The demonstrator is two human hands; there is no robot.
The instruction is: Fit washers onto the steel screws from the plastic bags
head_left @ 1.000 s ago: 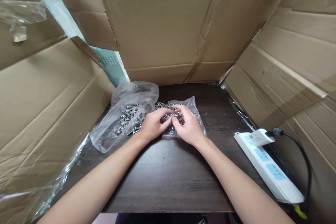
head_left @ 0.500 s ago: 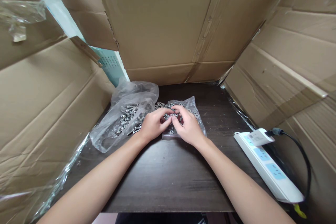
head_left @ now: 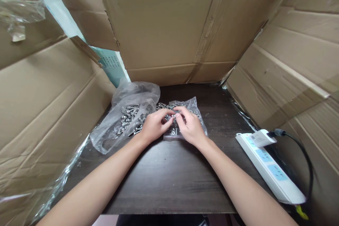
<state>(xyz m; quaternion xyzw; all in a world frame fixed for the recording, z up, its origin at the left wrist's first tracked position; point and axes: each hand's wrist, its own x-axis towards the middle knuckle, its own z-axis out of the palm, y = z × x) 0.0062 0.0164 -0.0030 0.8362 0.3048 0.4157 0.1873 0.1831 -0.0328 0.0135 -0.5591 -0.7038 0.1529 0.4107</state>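
My left hand (head_left: pixel 154 124) and my right hand (head_left: pixel 191 126) meet over a flat clear plastic bag (head_left: pixel 192 103). Between their fingertips is a small shiny bolt (head_left: pixel 173 116), mostly covered by the fingers. Thumb and index finger of the left hand pinch its left side, while the right thumb and fingers close on the other end. Whether a nut or washer sits on it is too small to tell. Loose nuts (head_left: pixel 173 132) and washers lie on the flat bag, partly hidden beneath my hands. Several bolts (head_left: pixel 162 106) lie just behind the left fingers.
An open plastic bag (head_left: pixel 102 143) full of metal bolts (head_left: pixel 129 114) lies left of my hands. On the right, a white power strip (head_left: pixel 274 171) carries a plugged-in adapter (head_left: pixel 262 138) with a black cable. Cardboard walls (head_left: pixel 169 24) enclose the dark table (head_left: pixel 169 176) on three sides.
My right thumb has shifted up over the bolt and now covers more of it. The left hand stays nearly in place.
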